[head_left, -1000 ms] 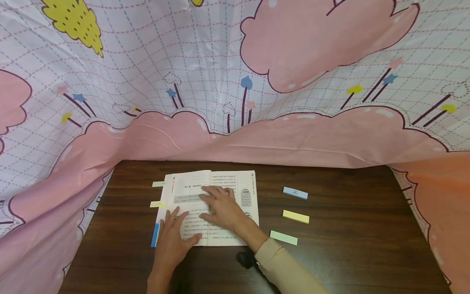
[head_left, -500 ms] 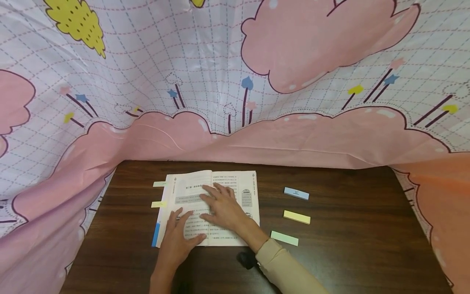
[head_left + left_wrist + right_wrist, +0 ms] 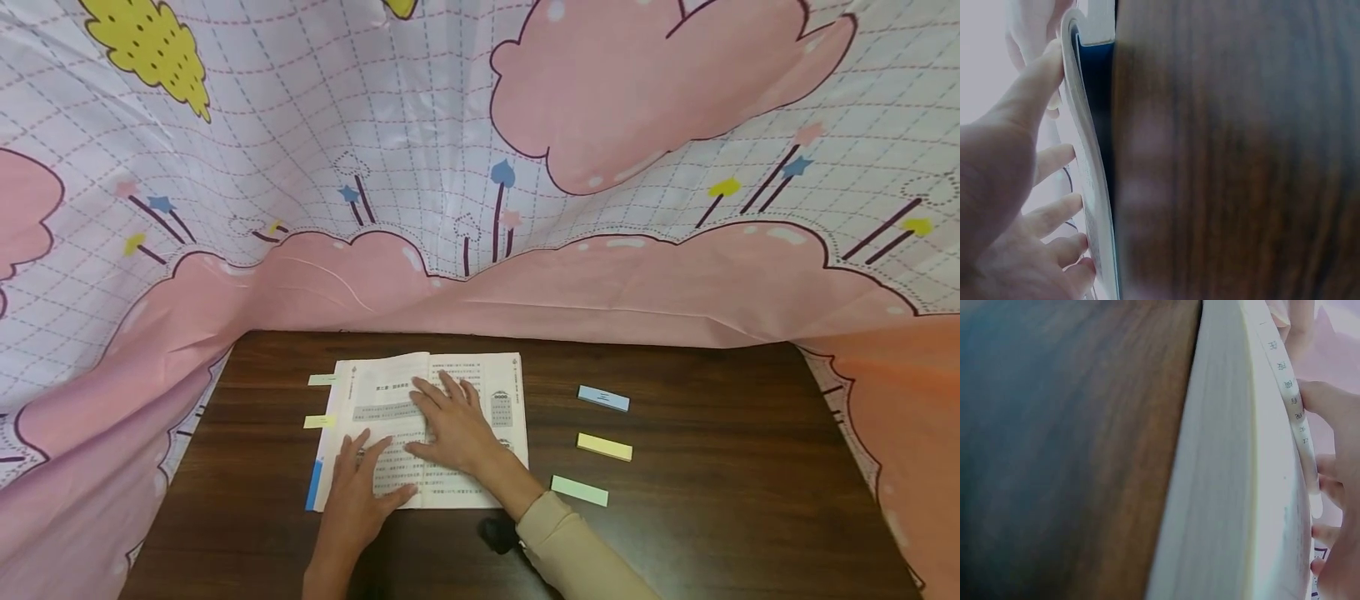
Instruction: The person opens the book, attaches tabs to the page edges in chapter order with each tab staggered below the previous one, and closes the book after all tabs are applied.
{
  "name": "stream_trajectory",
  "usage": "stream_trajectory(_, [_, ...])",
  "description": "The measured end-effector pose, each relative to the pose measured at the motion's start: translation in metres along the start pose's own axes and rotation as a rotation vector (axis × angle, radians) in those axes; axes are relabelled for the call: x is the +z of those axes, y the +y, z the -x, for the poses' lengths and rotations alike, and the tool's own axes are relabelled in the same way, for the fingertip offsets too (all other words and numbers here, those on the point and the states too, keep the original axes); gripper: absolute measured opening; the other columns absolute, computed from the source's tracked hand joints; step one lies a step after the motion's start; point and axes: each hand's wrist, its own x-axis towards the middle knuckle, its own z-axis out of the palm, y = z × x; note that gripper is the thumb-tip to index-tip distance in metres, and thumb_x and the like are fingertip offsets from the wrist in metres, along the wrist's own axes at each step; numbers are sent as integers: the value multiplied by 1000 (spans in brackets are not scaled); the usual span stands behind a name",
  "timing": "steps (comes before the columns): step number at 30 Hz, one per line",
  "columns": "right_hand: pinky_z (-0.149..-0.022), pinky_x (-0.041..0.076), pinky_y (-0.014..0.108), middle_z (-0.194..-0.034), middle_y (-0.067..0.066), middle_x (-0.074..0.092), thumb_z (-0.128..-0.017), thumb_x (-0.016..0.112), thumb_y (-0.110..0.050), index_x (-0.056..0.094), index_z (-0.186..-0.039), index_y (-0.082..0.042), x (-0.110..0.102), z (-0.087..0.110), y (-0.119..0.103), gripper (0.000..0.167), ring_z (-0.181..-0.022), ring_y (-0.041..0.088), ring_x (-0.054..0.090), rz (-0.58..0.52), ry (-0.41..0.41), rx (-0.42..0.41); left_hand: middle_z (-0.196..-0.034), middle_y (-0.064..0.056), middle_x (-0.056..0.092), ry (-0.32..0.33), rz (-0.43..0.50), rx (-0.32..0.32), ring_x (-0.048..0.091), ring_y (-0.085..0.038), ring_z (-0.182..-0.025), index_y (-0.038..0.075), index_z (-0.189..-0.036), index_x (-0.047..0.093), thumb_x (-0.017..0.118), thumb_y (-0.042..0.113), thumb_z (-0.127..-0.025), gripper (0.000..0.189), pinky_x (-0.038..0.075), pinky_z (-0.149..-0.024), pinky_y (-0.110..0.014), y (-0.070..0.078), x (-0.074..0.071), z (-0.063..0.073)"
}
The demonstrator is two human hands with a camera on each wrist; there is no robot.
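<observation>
An open book (image 3: 465, 492) with printed pages lies on the dark wooden table. My left hand (image 3: 358, 492) rests on its left page with the fingers spread, fingertips right at the paper in the left wrist view. Across the gutter and the right page lies my right hand (image 3: 453, 425), fingers extended toward the upper left. Neither hand grips anything. A green sticky tab (image 3: 321, 380) and a yellow sticky tab (image 3: 318, 422) stick out from the book's left edge, and a blue strip (image 3: 313, 486) shows lower down. In the right wrist view the thick page block (image 3: 1216, 456) stands beside the fingers.
Right of the book lie a blue sticky-note pad (image 3: 603, 397) with dark marks, a yellow pad (image 3: 604, 447) and a green pad (image 3: 580, 490). A small black object (image 3: 498, 534) is by the right sleeve. A patterned curtain (image 3: 480, 304) borders the table's far edge.
My left hand has shifted slightly right across the left page. The right hand stays on the book, its fingers spread a little differently. The pads and tabs remain in place.
</observation>
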Motion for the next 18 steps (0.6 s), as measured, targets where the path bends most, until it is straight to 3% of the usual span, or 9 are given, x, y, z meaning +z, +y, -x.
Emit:
stream_trajectory(5, [-115, 22, 59, -162, -4, 28, -83, 64, -69, 43, -151, -19, -2, -2, 1, 87, -148, 34, 24, -1, -11, -11, -159, -21, 27, -7, -6, -7, 7, -50, -147, 15, -145, 49, 88, 41, -71, 87, 12, -114, -68, 1, -1, 1])
stream_trajectory(12, [-117, 14, 60, -164, -8, 19, -75, 63, -79, 33, -156, -21, -5, -9, 6, 103, -151, 34, 14, 14, -83, 40, -160, -20, 26, -19, 5, 2, 5, -48, -148, 16, -146, 48, 86, 41, -73, 86, 10, -115, -66, 2, -1, 3])
stream_trajectory(18, [-118, 11, 61, -164, -5, 23, -74, 65, -77, 36, -155, -19, -3, -11, 6, 103, -150, 37, 13, -6, -85, 51, -159, -20, 27, -5, -12, 5, 7, -47, -148, 15, -145, 49, 86, 42, -74, 84, 13, -115, -66, 4, -2, 5])
